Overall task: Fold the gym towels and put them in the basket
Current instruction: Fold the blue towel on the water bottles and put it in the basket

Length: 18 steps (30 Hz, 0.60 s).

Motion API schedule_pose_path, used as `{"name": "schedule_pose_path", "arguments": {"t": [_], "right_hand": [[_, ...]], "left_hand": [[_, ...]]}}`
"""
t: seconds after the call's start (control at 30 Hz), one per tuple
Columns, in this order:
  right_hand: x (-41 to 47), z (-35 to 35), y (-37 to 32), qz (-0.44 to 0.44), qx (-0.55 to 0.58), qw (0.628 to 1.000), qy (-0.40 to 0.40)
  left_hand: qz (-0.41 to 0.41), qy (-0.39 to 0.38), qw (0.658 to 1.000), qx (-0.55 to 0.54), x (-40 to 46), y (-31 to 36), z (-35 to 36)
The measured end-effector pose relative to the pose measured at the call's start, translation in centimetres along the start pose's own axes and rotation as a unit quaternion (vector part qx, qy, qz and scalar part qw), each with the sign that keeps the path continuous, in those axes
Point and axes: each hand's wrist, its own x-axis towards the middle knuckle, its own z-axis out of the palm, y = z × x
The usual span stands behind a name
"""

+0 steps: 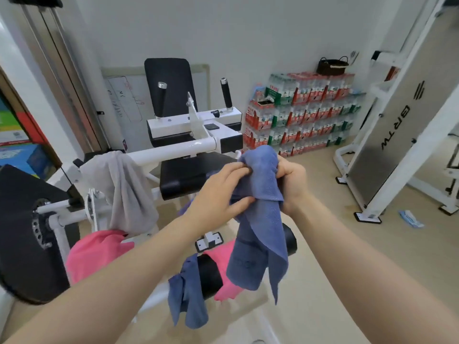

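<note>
Both hands hold a blue towel (260, 219) bunched up in mid-air over the gym machine. My left hand (221, 192) pinches its left side and my right hand (293, 180) grips its right side; the rest hangs down loosely. A second blue towel (186, 299) droops over a black roller pad low in the view. A grey towel (126, 187) is draped on the machine's white bar. Pink towels lie at the left (96, 254) and behind the hanging blue one (223, 264). A dark woven basket (332, 64) stands far off on stacked water-bottle packs.
A white and black gym machine (193, 145) stands right in front of me. Stacked water-bottle packs (305, 112) line the back wall. A white weight-stack frame (387, 135) rises on the right. A small blue packet (409, 218) lies on the beige floor.
</note>
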Motion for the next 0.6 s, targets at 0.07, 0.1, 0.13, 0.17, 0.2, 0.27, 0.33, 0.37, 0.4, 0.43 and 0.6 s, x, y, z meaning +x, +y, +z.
{"name": "schedule_pose_path", "arguments": {"t": [0.07, 0.1, 0.13, 0.17, 0.2, 0.27, 0.33, 0.37, 0.4, 0.43, 0.6], "right_hand": [[-0.9, -1.4, -1.1, 0.013, 0.027, 0.999, -0.016], [-1.1, -2.4, -1.4, 0.023, 0.031, 0.999, -0.020], [-1.2, -3.5, -1.5, 0.032, 0.032, 0.999, -0.021], [-0.9, -4.8, -1.7, 0.041, 0.030, 0.999, -0.015], [-0.6, -6.3, -1.7, 0.055, 0.026, 0.998, -0.005], [0.3, -9.3, -2.4, 0.073, 0.020, 0.997, 0.017], [1.3, -12.4, -3.6, 0.077, 0.000, 0.996, 0.044], [2.1, -14.1, -4.2, 0.083, -0.018, 0.994, 0.066], [2.8, -15.7, -5.0, 0.093, -0.044, 0.991, 0.085], [3.6, -17.5, -5.7, 0.108, -0.080, 0.986, 0.104], [6.5, -25.9, -10.7, 0.055, -0.364, 0.911, 0.186]], "left_hand": [[-0.019, 0.042, 0.999, -0.024, 1.3, 1.5, 1.2], [-0.041, 0.052, 0.997, -0.048, 1.9, 2.2, 1.8], [-0.060, 0.055, 0.994, -0.072, 2.5, 2.8, 2.6], [-0.076, 0.053, 0.991, -0.093, 3.3, 3.3, 3.3], [-0.094, 0.045, 0.988, -0.112, 4.0, 3.8, 4.1], [-0.140, 0.018, 0.977, -0.159, 5.9, 4.7, 5.8], [-0.177, -0.006, 0.963, -0.201, 8.2, 5.3, 7.8], [-0.188, -0.012, 0.958, -0.216, 9.6, 5.7, 9.0], [-0.199, -0.015, 0.952, -0.233, 11.0, 6.2, 10.2], [-0.210, -0.018, 0.944, -0.252, 12.5, 6.8, 11.5], [-0.212, -0.075, 0.951, -0.212, 20.7, 10.4, 17.5]]}}
